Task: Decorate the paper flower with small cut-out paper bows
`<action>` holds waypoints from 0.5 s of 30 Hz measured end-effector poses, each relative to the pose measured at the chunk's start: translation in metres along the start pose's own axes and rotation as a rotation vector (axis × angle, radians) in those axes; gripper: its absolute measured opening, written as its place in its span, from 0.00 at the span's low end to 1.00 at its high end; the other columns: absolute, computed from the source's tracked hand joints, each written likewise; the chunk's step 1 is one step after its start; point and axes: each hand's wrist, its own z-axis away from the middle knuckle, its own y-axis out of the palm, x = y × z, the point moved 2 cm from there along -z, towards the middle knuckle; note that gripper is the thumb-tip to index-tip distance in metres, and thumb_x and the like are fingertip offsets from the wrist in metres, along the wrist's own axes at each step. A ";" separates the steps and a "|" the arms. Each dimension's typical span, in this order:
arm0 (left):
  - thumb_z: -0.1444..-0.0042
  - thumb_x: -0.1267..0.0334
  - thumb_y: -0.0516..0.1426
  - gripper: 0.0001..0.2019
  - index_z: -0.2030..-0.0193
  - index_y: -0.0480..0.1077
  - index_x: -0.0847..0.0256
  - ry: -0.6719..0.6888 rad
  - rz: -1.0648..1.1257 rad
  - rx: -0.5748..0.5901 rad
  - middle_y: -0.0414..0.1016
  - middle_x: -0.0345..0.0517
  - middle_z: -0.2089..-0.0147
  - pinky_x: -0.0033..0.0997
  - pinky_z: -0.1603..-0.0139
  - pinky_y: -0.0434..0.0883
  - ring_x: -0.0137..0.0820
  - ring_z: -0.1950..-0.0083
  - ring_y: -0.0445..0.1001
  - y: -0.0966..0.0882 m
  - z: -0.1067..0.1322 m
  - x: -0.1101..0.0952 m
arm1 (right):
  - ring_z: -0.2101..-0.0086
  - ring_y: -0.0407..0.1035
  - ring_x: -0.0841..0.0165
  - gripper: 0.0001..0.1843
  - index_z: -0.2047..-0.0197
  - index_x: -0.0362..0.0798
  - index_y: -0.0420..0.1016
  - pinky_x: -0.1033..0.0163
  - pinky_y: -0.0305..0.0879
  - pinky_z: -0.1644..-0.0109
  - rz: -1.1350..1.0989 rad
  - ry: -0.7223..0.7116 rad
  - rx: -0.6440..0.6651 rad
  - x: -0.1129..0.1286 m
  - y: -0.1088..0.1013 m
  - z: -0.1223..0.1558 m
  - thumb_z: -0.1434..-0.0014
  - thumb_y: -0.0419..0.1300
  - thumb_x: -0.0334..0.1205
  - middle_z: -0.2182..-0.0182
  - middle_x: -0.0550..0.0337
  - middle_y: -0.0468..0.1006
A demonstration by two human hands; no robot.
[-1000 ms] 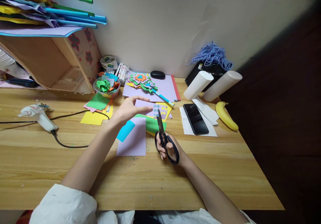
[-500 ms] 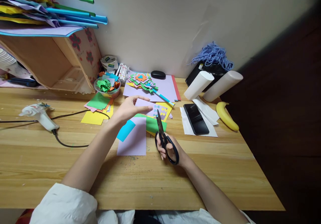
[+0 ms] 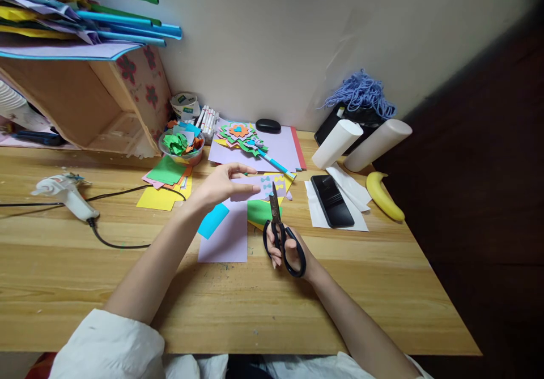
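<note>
Pinched between the thumb and fingers of my left hand is a small sheet of lilac paper, held above the table. Several little blue and yellow bow shapes show on its right part. My right hand grips black-handled scissors, thumb and fingers through the loops. Their dark blades point up and away, with the tips at the paper's right part; whether they are cutting cannot be made out. Below lie a larger lilac sheet, a blue piece of paper and a green sheet.
A paper flower lies on lilac sheets at the back. Left are a glue gun with its cable, coloured paper and a tub of scraps. Right are a phone, a banana and white rolls.
The lilac paper in my left hand has tilted, its bow shapes now more visible. The scissors have shifted slightly right and up, their blades closer to upright.
</note>
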 end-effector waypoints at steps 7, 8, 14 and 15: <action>0.70 0.62 0.69 0.26 0.59 0.71 0.63 0.020 0.007 -0.022 0.74 0.45 0.64 0.28 0.65 0.72 0.29 0.68 0.74 -0.001 0.001 -0.002 | 0.87 0.49 0.81 0.35 0.71 0.48 0.58 0.71 0.60 0.84 -0.059 0.046 -0.003 -0.001 0.001 0.000 0.65 0.57 0.72 0.85 0.73 0.56; 0.69 0.62 0.69 0.25 0.60 0.71 0.63 0.036 -0.005 -0.031 0.74 0.46 0.62 0.28 0.64 0.72 0.29 0.67 0.74 -0.001 0.001 -0.003 | 0.87 0.49 0.81 0.35 0.71 0.48 0.58 0.71 0.60 0.84 -0.065 0.052 0.001 -0.001 0.001 0.000 0.65 0.57 0.72 0.85 0.74 0.56; 0.65 0.60 0.67 0.24 0.58 0.71 0.64 0.113 -0.054 -0.062 0.74 0.45 0.62 0.31 0.59 0.71 0.31 0.63 0.74 -0.004 0.002 -0.005 | 0.87 0.49 0.81 0.33 0.71 0.47 0.58 0.73 0.58 0.85 -0.052 0.067 0.035 0.003 0.003 0.001 0.63 0.58 0.70 0.85 0.74 0.57; 0.65 0.59 0.67 0.24 0.58 0.71 0.64 0.122 -0.057 -0.065 0.75 0.46 0.62 0.32 0.59 0.71 0.32 0.62 0.74 -0.004 0.002 -0.005 | 0.88 0.49 0.81 0.33 0.71 0.47 0.58 0.73 0.58 0.85 -0.067 0.084 0.059 0.002 0.004 0.001 0.64 0.58 0.70 0.85 0.74 0.57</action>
